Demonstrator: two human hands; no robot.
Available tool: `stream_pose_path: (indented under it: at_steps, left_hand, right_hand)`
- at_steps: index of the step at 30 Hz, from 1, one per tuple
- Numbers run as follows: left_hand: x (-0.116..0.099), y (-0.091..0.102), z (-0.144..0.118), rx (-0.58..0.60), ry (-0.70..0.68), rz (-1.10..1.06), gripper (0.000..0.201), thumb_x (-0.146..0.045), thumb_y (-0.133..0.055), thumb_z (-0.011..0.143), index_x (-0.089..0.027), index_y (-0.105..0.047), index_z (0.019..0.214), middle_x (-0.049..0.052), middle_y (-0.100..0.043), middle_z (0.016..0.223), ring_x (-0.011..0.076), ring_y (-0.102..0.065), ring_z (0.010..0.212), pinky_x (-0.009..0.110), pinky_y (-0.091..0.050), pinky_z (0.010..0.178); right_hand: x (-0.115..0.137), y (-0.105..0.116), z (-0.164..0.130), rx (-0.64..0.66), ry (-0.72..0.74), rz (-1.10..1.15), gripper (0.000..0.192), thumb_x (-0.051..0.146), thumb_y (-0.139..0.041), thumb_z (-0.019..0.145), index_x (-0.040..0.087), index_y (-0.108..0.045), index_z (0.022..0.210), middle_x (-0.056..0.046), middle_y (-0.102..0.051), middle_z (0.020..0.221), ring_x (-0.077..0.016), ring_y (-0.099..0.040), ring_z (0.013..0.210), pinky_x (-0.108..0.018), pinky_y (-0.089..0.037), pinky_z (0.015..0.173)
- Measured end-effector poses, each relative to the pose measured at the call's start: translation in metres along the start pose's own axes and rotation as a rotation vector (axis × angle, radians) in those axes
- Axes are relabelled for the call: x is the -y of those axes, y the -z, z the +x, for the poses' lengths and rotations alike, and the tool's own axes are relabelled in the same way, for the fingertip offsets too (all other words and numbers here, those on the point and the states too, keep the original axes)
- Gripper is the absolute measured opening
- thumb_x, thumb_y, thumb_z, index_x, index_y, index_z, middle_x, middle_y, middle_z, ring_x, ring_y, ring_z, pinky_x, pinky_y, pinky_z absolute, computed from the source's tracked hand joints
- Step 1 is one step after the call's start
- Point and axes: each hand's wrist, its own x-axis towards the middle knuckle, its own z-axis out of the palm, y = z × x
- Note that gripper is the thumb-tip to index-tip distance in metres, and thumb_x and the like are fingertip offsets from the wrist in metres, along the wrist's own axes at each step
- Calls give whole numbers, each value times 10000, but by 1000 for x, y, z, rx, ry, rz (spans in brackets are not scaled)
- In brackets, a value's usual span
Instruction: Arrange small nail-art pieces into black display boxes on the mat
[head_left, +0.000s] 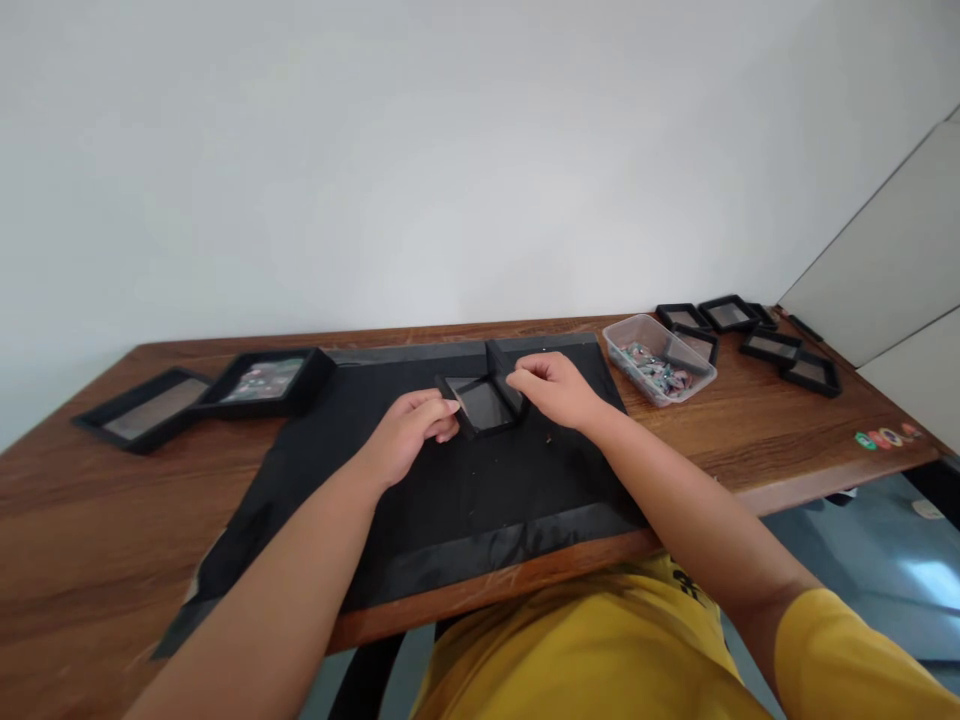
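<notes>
A small black box frame (487, 432) with a see-through pane lies on a black mat (420, 540) in front of me. My left hand (412, 430) pinches the left side of this frame between thumb and fingers. At its right, a thin black panel (498, 360) stands tilted up from the frame. My right hand (551, 388) is closed on that panel's edge, with its fingers curled in. Its fingertips are partly hidden, and whether panel and frame are joined I cannot tell.
A clear plastic tub (637, 375) of small colourful pieces stands right of the mat. Several black frames (772, 347) lie at the far right. Two more frames, one with a picture (262, 381), overlap on the left. Round stickers (889, 438) mark the right table edge.
</notes>
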Motion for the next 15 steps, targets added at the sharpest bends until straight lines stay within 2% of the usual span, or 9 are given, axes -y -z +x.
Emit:
stream_pose_path:
  at_steps: [3, 7, 11, 15]
  left_hand:
    - [0, 2, 1, -19, 39, 55, 457, -491, -634, 737, -271, -312, 500, -44, -290, 484, 153, -399, 510, 314, -434, 539]
    - [-3, 10, 3, -75, 126, 142, 362, -445, -607, 707, -268, -341, 537, -48, -312, 487, 139, -365, 481, 280, -365, 466]
    - [-6, 17, 3, -145, 198, 220, 202, -397, -622, 672, -247, -488, 648, -59, -371, 498, 131, -360, 469, 247, -284, 427]
    - [-7, 18, 4, -187, 237, 242, 206, -373, -619, 625, -234, -590, 774, -41, -488, 552, 156, -464, 500, 263, -357, 436]
  right_hand:
    - [8, 5, -3, -97, 3, -297, 377, 288, -533, 907, 231, -327, 596, 56, -321, 594, -122, -305, 617, -315, -188, 643]
    - [16, 10, -5, -123, -38, -602, 362, 256, -528, 964, 216, -388, 633, 35, -444, 630, -132, -311, 637, -323, -177, 672]
    - [17, 13, -2, -127, -82, -729, 349, 260, -513, 997, 210, -441, 659, 15, -520, 674, -144, -322, 656, -325, -181, 683]
    - [17, 15, -2, -124, -109, -737, 330, 261, -504, 1001, 207, -482, 676, 5, -546, 694, -149, -351, 665, -323, -193, 675]
